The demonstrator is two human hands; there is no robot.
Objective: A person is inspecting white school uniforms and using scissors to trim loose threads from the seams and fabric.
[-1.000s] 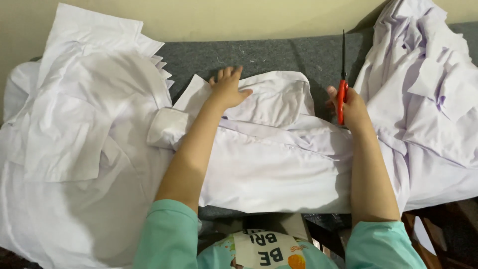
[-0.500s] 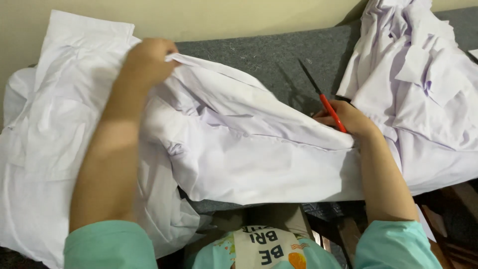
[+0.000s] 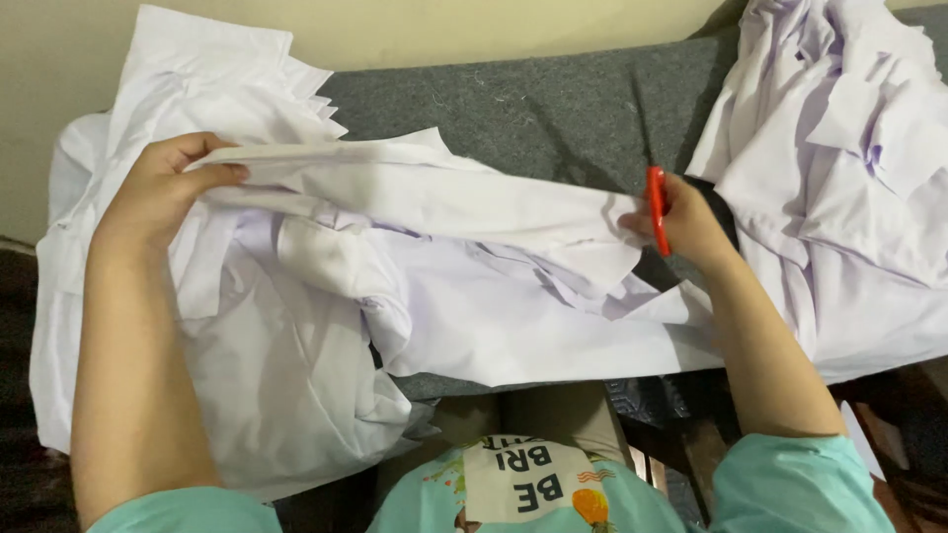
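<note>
Left hand (image 3: 158, 192) is pinching one end of a white shirt piece (image 3: 415, 192) and lifting it off the table's left side, so the fabric runs across in a stretched band. Right hand (image 3: 686, 222) grips the other end and has red-handled scissors (image 3: 657, 209) tucked in the same fist; can't tell if the blades are open, they're hidden behind the hand. Rest of that shirt (image 3: 513, 326) slumps onto the grey table (image 3: 533, 109) near the front edge. To do this bit well I'd say keep the band taut and level, and keep the scissor tips pointed away from the cloth. No containers anywhere, just loose stacks: a white pile (image 3: 197, 59) at the back left corner and another heap (image 3: 849, 148) along the right edge.
</note>
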